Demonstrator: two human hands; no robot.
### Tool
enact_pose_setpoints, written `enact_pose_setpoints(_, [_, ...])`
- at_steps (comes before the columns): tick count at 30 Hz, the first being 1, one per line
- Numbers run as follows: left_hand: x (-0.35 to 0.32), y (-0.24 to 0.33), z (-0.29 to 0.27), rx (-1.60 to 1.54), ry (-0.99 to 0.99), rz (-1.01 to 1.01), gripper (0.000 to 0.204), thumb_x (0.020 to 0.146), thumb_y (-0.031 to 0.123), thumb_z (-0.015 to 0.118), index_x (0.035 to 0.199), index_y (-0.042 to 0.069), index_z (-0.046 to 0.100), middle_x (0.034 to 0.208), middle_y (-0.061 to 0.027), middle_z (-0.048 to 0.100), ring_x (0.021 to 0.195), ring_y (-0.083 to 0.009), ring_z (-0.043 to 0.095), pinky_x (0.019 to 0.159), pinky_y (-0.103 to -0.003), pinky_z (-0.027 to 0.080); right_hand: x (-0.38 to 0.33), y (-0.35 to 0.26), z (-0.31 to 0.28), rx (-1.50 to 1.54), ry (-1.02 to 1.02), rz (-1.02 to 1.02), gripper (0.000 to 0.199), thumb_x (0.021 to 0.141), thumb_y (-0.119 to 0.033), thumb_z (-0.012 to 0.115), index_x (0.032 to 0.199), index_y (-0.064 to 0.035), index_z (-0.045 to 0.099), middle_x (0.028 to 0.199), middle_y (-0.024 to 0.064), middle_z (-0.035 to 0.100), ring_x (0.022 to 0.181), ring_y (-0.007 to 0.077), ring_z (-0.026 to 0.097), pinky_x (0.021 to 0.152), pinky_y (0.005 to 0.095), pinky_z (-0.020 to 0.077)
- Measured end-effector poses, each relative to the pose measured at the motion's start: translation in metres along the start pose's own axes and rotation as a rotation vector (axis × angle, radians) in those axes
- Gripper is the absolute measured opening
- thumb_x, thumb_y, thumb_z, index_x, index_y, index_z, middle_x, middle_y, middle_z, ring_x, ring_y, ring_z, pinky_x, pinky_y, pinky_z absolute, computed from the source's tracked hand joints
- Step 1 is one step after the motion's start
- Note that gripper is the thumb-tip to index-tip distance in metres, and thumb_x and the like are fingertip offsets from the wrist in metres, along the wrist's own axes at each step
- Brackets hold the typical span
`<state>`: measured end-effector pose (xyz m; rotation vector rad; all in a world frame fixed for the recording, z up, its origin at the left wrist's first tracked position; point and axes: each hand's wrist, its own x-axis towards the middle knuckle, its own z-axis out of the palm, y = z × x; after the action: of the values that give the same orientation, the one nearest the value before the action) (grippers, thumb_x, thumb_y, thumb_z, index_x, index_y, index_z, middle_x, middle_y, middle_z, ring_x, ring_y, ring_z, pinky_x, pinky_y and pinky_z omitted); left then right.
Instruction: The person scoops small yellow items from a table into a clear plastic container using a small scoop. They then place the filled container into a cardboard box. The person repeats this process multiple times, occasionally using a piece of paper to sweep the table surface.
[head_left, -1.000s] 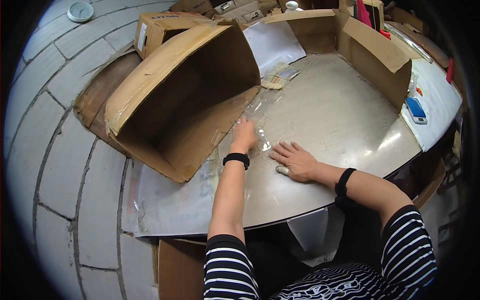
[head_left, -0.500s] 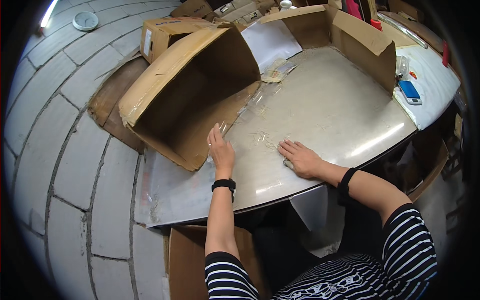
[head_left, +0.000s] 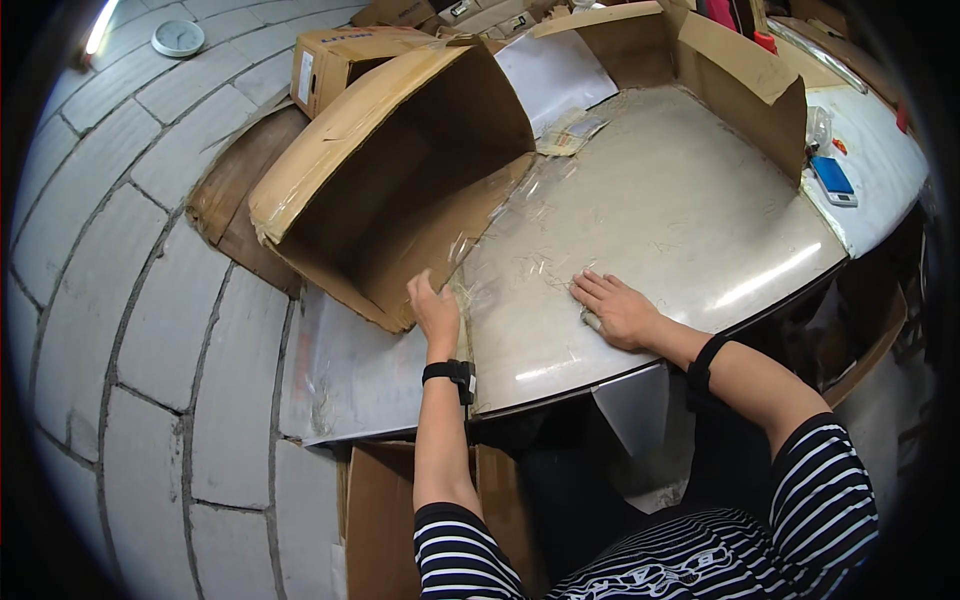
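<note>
My left hand (head_left: pixel 436 314) is at the near edge of a cardboard box (head_left: pixel 400 185) that lies on its side, its mouth facing the table. Its fingers are apart and slightly bent, with nothing visible in them; whether they touch the carton's edge I cannot tell. On the smooth metal-topped table (head_left: pixel 690 215) my right hand (head_left: pixel 618 312) rests palm down, fingers stretched out. A greyish covering sits on its thumb. Thin, clear slivers (head_left: pixel 538 266) are scattered beyond this hand, and more lie by the box's edge.
Cardboard walls (head_left: pixel 740 75) stand along the table's far side. At the right are a blue-and-white scale (head_left: pixel 834 180) and a clear plastic bag (head_left: pixel 817 128). A block wall (head_left: pixel 150 350) rises at the left. Below the table's front edge stands an open carton (head_left: pixel 380 520).
My left hand has drawn slightly back toward me and its fingers have bent more. My right hand stays flat on the tabletop. The whole view has shifted a little.
</note>
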<state>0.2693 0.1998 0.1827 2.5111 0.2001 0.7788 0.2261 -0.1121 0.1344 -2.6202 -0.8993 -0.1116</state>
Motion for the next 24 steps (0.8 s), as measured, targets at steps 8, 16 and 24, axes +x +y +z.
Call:
enact_pose_setpoints(8, [0.000,0.011,0.028,0.303,-0.200,-0.218,0.032,0.080,0.028,0.066,0.098,0.001,0.065,0.109,-0.0214,0.059,0.104,-0.0392,0.056,0.086,-0.046,0.046,0.000,0.003,0.004,0.021,0.050,-0.014,0.050,0.097,-0.025,0.038,0.141,-0.0015,0.035,0.151,0.0148,0.029,0.142,0.0276,0.022,0.116,0.0398,0.0198])
enact_pose_setpoints(16, [0.009,0.018,0.052,0.282,0.014,0.221,0.022,0.076,0.014,0.069,0.093,0.002,0.067,0.096,-0.0227,0.065,0.089,-0.0390,0.063,0.078,-0.045,0.050,-0.002,0.005,0.004,0.026,0.055,-0.022,0.049,0.095,-0.023,0.040,0.140,-0.0007,0.037,0.150,0.0164,0.030,0.141,0.0284,0.023,0.115,0.0398,0.0208])
enact_pose_setpoints(24, [0.000,0.027,0.035,-0.043,-0.251,-0.029,0.021,0.074,0.012,0.071,0.090,-0.002,0.068,0.076,-0.0145,0.069,0.070,-0.0241,0.067,0.066,-0.035,0.051,-0.002,0.008,0.008,-0.001,0.087,-0.042,0.048,0.094,-0.022,0.041,0.137,0.0009,0.040,0.148,0.0172,0.033,0.140,0.0292,0.026,0.114,0.0399,0.0220])
